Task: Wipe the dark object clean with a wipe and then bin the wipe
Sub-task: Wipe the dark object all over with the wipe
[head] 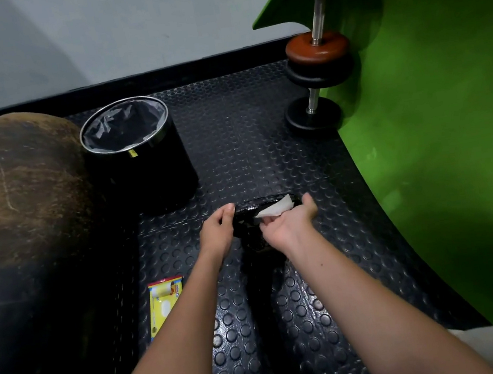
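A glossy dark object (247,218) stands on the studded black floor mat (252,142) in the middle of the view. My left hand (217,232) grips its left end. My right hand (290,220) holds a white wipe (274,209) against the object's upper right part, fingers curled round the wipe. A black round bin (138,157) with a metal rim and a plastic liner stands open to the far left of the object.
A yellow pack of wipes (165,304) lies on the mat near my left forearm. A worn brown leather cushion (17,192) fills the left side. Dumbbells (315,61) lean by a green wall (450,128) on the right.
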Motion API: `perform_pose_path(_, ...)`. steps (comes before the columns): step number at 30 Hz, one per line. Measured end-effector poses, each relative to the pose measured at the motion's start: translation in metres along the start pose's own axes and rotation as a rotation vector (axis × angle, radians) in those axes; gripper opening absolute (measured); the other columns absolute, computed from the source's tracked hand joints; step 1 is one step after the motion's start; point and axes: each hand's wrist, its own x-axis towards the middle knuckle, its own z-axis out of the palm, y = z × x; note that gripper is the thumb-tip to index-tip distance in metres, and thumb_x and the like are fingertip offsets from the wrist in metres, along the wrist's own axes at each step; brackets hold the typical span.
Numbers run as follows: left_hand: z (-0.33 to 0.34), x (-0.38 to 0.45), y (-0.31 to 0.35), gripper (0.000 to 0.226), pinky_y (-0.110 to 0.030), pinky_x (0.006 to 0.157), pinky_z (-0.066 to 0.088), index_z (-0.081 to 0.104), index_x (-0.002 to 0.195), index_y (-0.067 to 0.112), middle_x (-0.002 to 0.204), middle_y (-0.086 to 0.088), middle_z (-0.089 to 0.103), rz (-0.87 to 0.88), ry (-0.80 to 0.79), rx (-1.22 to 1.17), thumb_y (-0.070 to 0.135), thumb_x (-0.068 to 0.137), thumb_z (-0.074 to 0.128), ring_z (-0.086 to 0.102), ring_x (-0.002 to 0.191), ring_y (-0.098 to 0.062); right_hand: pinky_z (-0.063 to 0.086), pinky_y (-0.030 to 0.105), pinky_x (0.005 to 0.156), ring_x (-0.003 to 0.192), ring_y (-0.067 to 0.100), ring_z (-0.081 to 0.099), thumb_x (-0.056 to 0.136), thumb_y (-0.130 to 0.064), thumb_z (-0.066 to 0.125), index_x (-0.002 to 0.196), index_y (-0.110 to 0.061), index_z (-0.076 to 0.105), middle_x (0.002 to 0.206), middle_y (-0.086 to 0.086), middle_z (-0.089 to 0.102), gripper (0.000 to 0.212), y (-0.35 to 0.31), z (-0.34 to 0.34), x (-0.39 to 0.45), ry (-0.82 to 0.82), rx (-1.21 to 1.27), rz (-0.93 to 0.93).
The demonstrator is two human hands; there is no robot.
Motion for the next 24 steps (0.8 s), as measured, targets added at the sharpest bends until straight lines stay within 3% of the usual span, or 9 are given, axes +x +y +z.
perform_pose_path(4, 0.001, 0.002, 0.002, 0.035, -0.025, 0.098, 0.042, 0.067, 0.123, 0.020, 0.121, 0.002, 0.067, -0.003, 0.009, -0.009, 0.039, 0.099, 0.050, 0.059, 0.112, -0.012, 0.034, 0.040, 0.107, 0.131, 0.032, 0.051, 0.095, -0.063, 0.034, 0.140, -0.005, 0.050, 0.139, 0.020, 0.055, 0.075, 0.010, -0.005, -0.002, -0.081, -0.122, 0.042)
perform_pose_path(8, 0.001, 0.001, 0.002, 0.037, -0.024, 0.099, 0.040, 0.065, 0.126, 0.019, 0.126, 0.003, 0.065, -0.005, 0.000, -0.006, 0.040, 0.099, 0.050, 0.056, 0.114, -0.009, 0.049, 0.044, 0.097, 0.108, 0.034, 0.062, 0.096, -0.057, 0.037, 0.124, -0.013, 0.064, 0.120, 0.015, 0.066, 0.059, 0.003, -0.003, -0.003, 0.075, -0.053, -0.023)
perform_pose_path(10, 0.001, 0.001, 0.001, 0.039, -0.026, 0.102, 0.041, 0.065, 0.127, 0.020, 0.127, 0.004, 0.064, -0.008, -0.005, -0.001, 0.042, 0.099, 0.049, 0.056, 0.115, -0.009, 0.048, 0.044, 0.094, 0.107, 0.032, 0.060, 0.098, -0.055, 0.034, 0.123, -0.014, 0.062, 0.121, 0.010, 0.063, 0.055, -0.006, 0.001, -0.008, 0.135, -0.026, -0.047)
perform_pose_path(13, 0.001, 0.001, 0.000, 0.038, -0.030, 0.104, 0.042, 0.065, 0.127, 0.020, 0.126, 0.003, 0.065, -0.006, -0.003, 0.002, 0.041, 0.099, 0.049, 0.057, 0.117, -0.012, 0.048, 0.044, 0.085, 0.103, 0.032, 0.060, 0.097, -0.055, 0.038, 0.123, -0.006, 0.058, 0.115, 0.013, 0.063, 0.058, -0.010, 0.006, -0.009, 0.086, 0.006, -0.028)
perform_pose_path(18, 0.001, 0.003, 0.000, 0.036, -0.027, 0.101, 0.042, 0.067, 0.124, 0.019, 0.123, 0.002, 0.067, -0.006, 0.011, -0.010, 0.039, 0.099, 0.051, 0.058, 0.115, -0.014, 0.038, 0.044, 0.113, 0.122, 0.034, 0.058, 0.094, -0.062, 0.037, 0.135, -0.007, 0.056, 0.132, 0.020, 0.060, 0.072, 0.008, -0.003, -0.007, -0.047, -0.107, 0.034)
perform_pose_path(22, 0.001, 0.002, 0.000, 0.038, -0.026, 0.100, 0.042, 0.066, 0.126, 0.020, 0.125, 0.003, 0.066, -0.006, 0.003, 0.008, 0.041, 0.099, 0.050, 0.058, 0.117, -0.012, 0.047, 0.048, 0.103, 0.108, 0.036, 0.062, 0.095, -0.058, 0.037, 0.122, -0.010, 0.064, 0.121, 0.018, 0.066, 0.062, 0.003, -0.005, -0.006, 0.067, -0.067, -0.027)
perform_pose_path(24, 0.001, 0.002, -0.001, 0.039, -0.030, 0.103, 0.043, 0.066, 0.126, 0.022, 0.125, 0.004, 0.066, -0.009, -0.005, 0.009, 0.044, 0.098, 0.049, 0.058, 0.117, -0.013, 0.045, 0.050, 0.104, 0.115, 0.036, 0.058, 0.096, -0.059, 0.034, 0.127, -0.015, 0.062, 0.129, 0.015, 0.061, 0.061, -0.006, -0.003, -0.008, 0.136, -0.043, -0.059)
